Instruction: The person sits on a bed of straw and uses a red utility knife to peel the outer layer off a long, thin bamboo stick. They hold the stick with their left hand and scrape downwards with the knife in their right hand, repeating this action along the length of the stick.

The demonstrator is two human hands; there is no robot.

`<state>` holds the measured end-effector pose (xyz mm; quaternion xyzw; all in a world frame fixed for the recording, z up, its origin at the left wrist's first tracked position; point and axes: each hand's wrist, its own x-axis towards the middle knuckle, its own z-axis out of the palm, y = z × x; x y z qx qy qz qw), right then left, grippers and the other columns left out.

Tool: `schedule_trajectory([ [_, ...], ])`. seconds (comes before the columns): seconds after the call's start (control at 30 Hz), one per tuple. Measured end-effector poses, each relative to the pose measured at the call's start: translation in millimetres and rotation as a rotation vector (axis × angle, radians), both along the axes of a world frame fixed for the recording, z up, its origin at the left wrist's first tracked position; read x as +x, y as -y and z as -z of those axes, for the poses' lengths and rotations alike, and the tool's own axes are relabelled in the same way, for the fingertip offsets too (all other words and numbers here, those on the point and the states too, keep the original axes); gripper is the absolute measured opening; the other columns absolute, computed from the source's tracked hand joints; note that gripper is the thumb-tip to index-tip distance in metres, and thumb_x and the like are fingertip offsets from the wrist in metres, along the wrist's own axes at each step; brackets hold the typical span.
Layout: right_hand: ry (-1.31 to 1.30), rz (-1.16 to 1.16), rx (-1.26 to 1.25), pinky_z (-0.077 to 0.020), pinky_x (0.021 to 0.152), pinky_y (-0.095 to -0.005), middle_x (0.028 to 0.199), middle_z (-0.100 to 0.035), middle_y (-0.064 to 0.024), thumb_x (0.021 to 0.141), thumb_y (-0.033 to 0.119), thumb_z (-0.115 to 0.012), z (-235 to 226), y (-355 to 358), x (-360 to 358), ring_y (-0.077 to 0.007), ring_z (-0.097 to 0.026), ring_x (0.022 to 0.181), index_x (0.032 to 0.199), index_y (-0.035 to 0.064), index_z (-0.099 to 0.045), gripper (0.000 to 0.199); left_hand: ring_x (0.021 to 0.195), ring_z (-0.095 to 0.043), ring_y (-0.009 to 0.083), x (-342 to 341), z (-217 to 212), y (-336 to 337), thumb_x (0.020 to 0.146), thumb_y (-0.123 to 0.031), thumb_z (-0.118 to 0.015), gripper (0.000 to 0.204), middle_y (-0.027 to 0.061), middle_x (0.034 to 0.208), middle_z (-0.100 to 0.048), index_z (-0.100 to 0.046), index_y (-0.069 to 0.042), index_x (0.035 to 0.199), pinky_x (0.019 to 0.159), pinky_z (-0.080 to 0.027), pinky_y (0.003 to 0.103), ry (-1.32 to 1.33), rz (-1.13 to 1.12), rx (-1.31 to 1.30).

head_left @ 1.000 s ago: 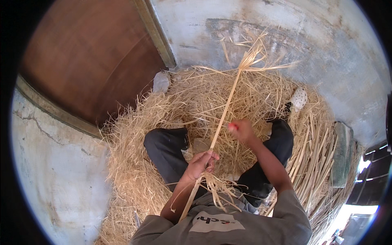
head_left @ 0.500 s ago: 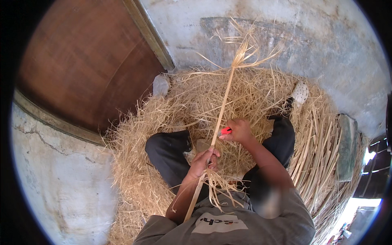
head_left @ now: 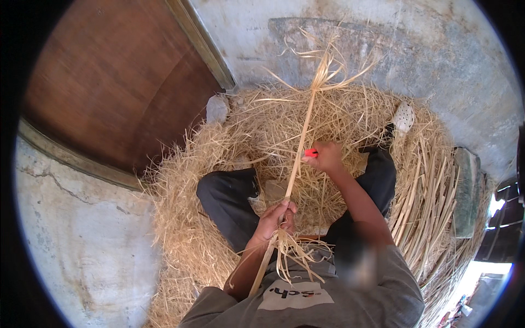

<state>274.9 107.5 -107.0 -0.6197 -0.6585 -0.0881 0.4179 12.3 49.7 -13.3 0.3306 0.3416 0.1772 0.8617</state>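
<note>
My left hand [head_left: 276, 218] is wrapped round a long pale cane stalk [head_left: 300, 152], low on its length. The stalk leans up and away from me, its far end a splayed tuft of thin peeled strips [head_left: 322, 81]. Another bunch of curled strips [head_left: 292, 246] hangs just below my left hand. In my closed right hand [head_left: 326, 157] is a red-handled cutter [head_left: 310, 153]; its head lies against the right side of the stalk, above my left hand. Whether its blade touches the stalk is too small to tell.
A thick heap of straw-like shavings [head_left: 191, 235] surrounds my bent legs. Long cut stalks [head_left: 424, 191] lie at my right, beside a greenish block [head_left: 466, 191]. Beyond stand a grey wall [head_left: 399, 49] and a brown door [head_left: 120, 71]; a stone [head_left: 217, 109] sits near the door frame.
My right hand with the red cutter has moved up along the stalk, away from my left hand. The left hand keeps its hold in nearly the same place.
</note>
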Motion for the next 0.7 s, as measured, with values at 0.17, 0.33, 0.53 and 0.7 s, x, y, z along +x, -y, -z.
schedule_trajectory([
  [0.17, -0.016, 0.102, -0.068, -0.0416, 0.045, -0.0411, 0.052, -0.052, -0.0127, 0.077, 0.071, -0.055, 7.2, -12.4, 16.9, -0.0311, -0.052, 0.046, 0.062, 0.0072, -0.057, 0.065, 0.040, -0.038, 0.0132, -3.1, -0.7, 7.5, 0.102, -0.036, -0.041, 0.036, 0.0019, 0.050, -0.038, -0.053, -0.003, 0.094, 0.042, -0.033, 0.026, 0.011, 0.021, 0.020],
  [0.33, -0.259, 0.323, -0.250, -0.0473, 0.054, -0.0446, 0.059, -0.060, -0.0152, 0.083, 0.060, -0.057, 9.9, -37.3, 74.4, -0.0355, -0.059, 0.055, 0.085, 0.0075, -0.071, 0.054, 0.042, -0.039, 0.0115, -10.9, -7.0, 31.2, 0.102, -0.035, -0.040, 0.036, 0.0025, 0.051, -0.041, -0.053, -0.002, 0.094, 0.044, -0.035, 0.026, -0.025, 0.092, -0.002],
  [0.53, -0.082, 0.456, -0.256, -0.0480, 0.061, -0.0475, 0.062, -0.060, -0.0187, 0.090, 0.058, -0.048, 1.0, -48.9, 99.1, -0.0392, -0.061, 0.061, 0.085, 0.0052, -0.071, 0.057, 0.043, -0.038, 0.0095, -21.3, -17.0, 39.3, 0.103, -0.034, -0.041, 0.037, 0.0030, 0.052, -0.045, -0.054, 0.000, 0.093, 0.044, -0.035, 0.026, -0.049, 0.096, -0.022],
  [0.7, -0.345, 0.339, -0.381, -0.0434, 0.056, -0.0469, 0.059, -0.055, -0.0203, 0.091, 0.056, -0.049, -14.9, -41.1, 74.5, -0.0378, -0.055, 0.055, 0.068, 0.0020, -0.064, 0.061, 0.044, -0.037, 0.0091, -23.8, 2.3, 19.6, 0.102, -0.035, -0.041, 0.039, 0.0025, 0.052, -0.044, -0.056, 0.001, 0.094, 0.044, -0.033, 0.025, -0.085, 0.071, 0.105],
])
